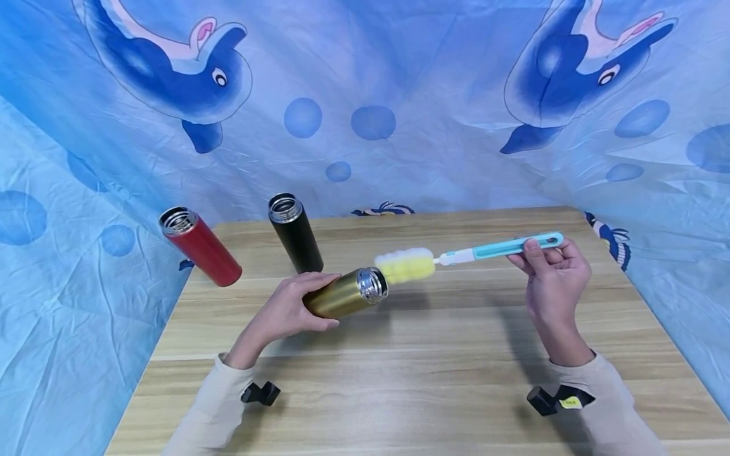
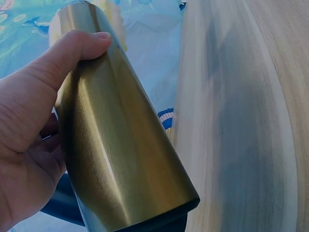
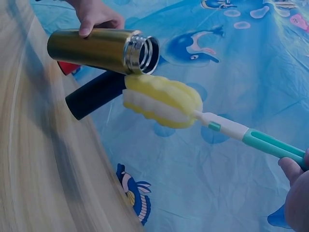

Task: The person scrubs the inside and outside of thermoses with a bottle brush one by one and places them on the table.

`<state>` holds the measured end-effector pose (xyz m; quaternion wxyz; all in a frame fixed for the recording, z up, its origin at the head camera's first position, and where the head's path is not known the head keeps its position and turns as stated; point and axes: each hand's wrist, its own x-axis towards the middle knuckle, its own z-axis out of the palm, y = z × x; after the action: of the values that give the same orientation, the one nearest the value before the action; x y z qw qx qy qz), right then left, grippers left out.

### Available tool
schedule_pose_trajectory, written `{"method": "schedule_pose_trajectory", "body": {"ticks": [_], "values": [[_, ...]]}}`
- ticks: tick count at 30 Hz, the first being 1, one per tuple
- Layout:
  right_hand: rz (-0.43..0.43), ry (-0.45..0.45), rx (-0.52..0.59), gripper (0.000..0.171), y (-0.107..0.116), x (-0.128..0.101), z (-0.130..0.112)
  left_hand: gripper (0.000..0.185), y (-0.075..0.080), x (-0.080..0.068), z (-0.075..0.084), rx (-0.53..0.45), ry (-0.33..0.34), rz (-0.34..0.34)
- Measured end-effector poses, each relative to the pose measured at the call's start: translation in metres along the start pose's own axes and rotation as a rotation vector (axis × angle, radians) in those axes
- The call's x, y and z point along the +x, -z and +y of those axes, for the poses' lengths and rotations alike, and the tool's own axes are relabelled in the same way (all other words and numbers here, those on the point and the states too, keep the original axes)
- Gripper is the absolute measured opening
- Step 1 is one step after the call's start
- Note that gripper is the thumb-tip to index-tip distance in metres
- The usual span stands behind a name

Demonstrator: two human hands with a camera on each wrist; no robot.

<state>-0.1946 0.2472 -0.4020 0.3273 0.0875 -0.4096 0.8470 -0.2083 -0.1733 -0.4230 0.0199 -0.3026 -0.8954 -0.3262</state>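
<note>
Currently, the left hand (image 1: pixel 293 308) is gripping a gold bottle (image 1: pixel 336 297) above the tabletop (image 1: pixel 428 380), its fingers curling round the body, and the bottle's open steel mouth (image 1: pixel 373 285) is facing right at a tilt. The right hand (image 1: pixel 552 273) is pinching a brush (image 1: pixel 457 257) by its turquoise handle (image 1: pixel 496 249), thumb and fingers clamping it close to the looped end. The yellow-and-white sponge head (image 1: pixel 406 265) is pointing left, just beside the bottle's mouth and outside it; whether the two are touching, I cannot tell.

Toward the edges, a red bottle (image 1: pixel 206 250) is standing near the far left corner, and a black bottle (image 1: pixel 299 242) is standing near the back edge, beyond the left hand; both are showing open threaded necks. A blue cloth (image 1: pixel 428 63) with dolphins is rising along the back edge and flanking both sides. Bare wood is spreading between the pale sleeves (image 1: pixel 208 411) and running rightward past the right hand to the side edge.

On the black device (image 1: pixel 543 401) at the right wrist, a yellow label (image 1: pixel 570 403) is carrying marks too small for reading.
</note>
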Motion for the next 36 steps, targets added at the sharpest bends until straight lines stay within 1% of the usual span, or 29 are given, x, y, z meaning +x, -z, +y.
{"method": "schedule_pose_trajectory", "body": {"ticks": [9,16,17,20,26,29,33,36], "values": [[-0.005,-0.016,0.009,0.015,0.0013,-0.0008,-0.0036,0.078,-0.0002,0.0003,0.0015,0.013,0.047,-0.01],[-0.004,0.003,0.007,0.015,0.0034,-0.0004,-0.0065,0.08,0.0002,0.0011,0.0039,0.024,0.072,0.003],[0.001,0.003,0.022,0.015,0.0037,-0.0003,-0.0067,0.08,0.0003,0.0013,0.004,0.026,0.073,0.005],[0.007,0.015,0.004,0.014,0.0046,0.0001,-0.0067,0.08,0.0005,0.0016,0.0041,0.027,0.082,0.005],[0.005,-0.003,0.04,0.014,0.0034,-0.0011,-0.007,0.08,0.0003,0.0025,0.0014,0.033,0.098,0.007],[0.002,-0.012,0.022,0.012,0.0009,-0.0027,-0.007,0.081,0.0006,0.0037,0.0009,0.038,0.101,0.018],[0.002,-0.036,0.053,0.011,-0.003,-0.004,-0.0074,0.083,0.0002,0.0046,0.0024,0.054,0.106,0.026],[0.017,-0.044,0.076,0.011,-0.0043,-0.0032,-0.0073,0.084,-0.0009,0.0044,0.0032,0.039,0.116,0.019]]}}
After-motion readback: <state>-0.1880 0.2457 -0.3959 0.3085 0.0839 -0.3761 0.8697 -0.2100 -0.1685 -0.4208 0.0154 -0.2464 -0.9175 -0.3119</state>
